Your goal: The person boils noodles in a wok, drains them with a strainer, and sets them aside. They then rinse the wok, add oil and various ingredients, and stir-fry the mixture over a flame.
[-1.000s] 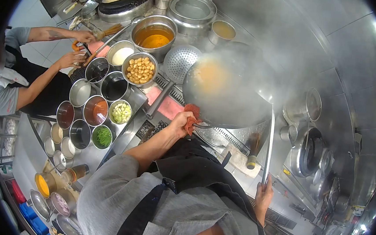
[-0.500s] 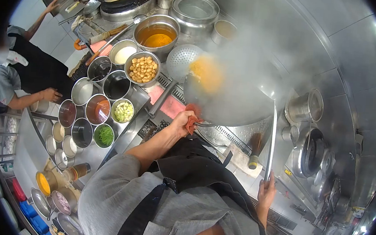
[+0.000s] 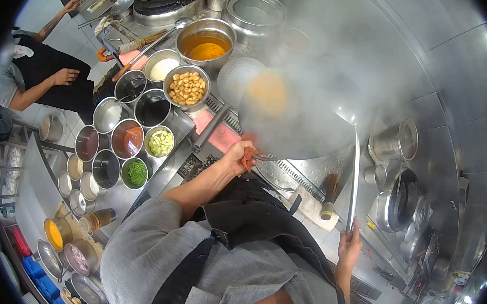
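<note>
My left hand [image 3: 235,158] is closed around the wok's handle through a folded red cloth [image 3: 248,159]. Thick steam covers much of the wok [image 3: 301,145], and a blurred yellow-orange mass of food [image 3: 267,92] shows at its far left side. The fingers of my right hand [image 3: 350,244] wrap the lower end of a long-handled wok utensil [image 3: 355,183]. Its shaft rises to the wok's right side, where steam hides the working end. Just left of the wok rests a perforated skimmer [image 3: 239,77].
Bowls of peeled pale pieces [image 3: 187,89], amber liquid [image 3: 206,47], chopped greens [image 3: 136,173] and sauces stand to the left. A bamboo brush [image 3: 330,196] lies below the wok. Lidded pots [image 3: 394,138] line the right. A co-worker [image 3: 49,74] stands at the far left.
The food patch looks paler and more blurred through the steam. My right hand has shifted slightly. The co-worker's lower hand has moved up and away from the sauce bowls.
</note>
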Available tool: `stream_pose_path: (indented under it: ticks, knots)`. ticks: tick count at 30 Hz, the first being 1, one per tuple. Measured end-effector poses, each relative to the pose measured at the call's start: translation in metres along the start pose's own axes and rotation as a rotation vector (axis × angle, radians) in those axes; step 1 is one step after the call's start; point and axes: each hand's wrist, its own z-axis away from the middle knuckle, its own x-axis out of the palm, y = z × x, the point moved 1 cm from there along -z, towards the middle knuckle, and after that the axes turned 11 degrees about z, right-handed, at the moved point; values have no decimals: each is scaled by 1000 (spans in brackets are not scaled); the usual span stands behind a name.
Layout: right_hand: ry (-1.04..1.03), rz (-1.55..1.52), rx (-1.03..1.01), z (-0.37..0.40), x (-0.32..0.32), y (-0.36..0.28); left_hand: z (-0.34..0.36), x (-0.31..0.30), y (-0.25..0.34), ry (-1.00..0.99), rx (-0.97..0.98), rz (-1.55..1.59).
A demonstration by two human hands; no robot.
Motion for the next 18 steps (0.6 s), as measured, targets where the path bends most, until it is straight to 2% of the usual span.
stream_pose_path:
  ticks: [6,12,18]
  knots:
    - [28,-14,-55,-7,3,0,5,6,5,1,18,9]
    - [-14,41,-79,-16,-1,-1,3,3,7,-39,-74,-69]
    - [-13,27,-81,-20,-2,2,6,6,6,18,-65,-62]
